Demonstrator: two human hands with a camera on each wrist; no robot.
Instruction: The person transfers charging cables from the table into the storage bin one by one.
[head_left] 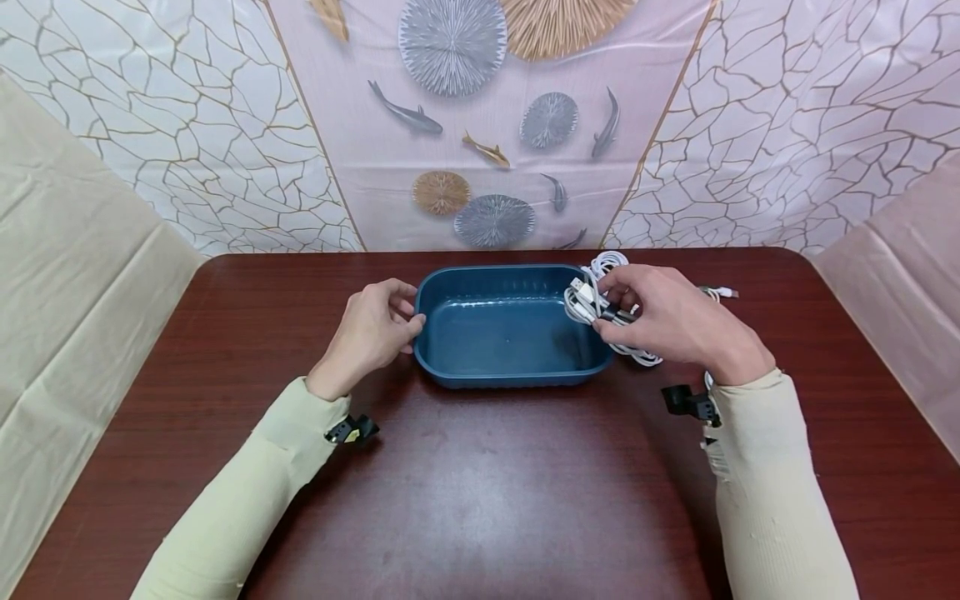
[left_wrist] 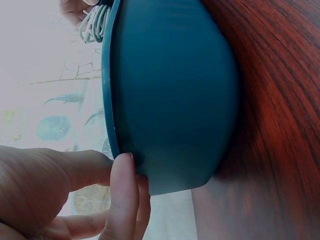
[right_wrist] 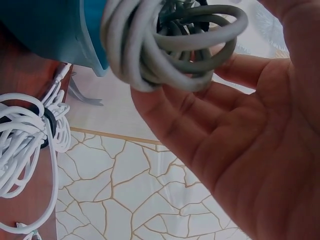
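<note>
A blue plastic basin (head_left: 502, 333) stands on the brown table, its inside bare. At its left end my left hand (head_left: 375, 327) pinches the rim between thumb and fingers; the left wrist view shows the fingertips (left_wrist: 125, 175) against the outer wall. Over the basin's right end, my right hand (head_left: 667, 312) holds a coiled white charging cable (head_left: 579, 304) with its USB plug showing. In the right wrist view the coil (right_wrist: 150, 45) hangs from the fingers, close to the basin wall (right_wrist: 90, 40).
More bundled white cables (right_wrist: 22, 140) lie on the table just right of the basin, partly hidden by my right hand in the head view. A cable plug (head_left: 723, 292) sticks out beyond that hand. A patterned cloth (head_left: 487, 167) hangs behind the table.
</note>
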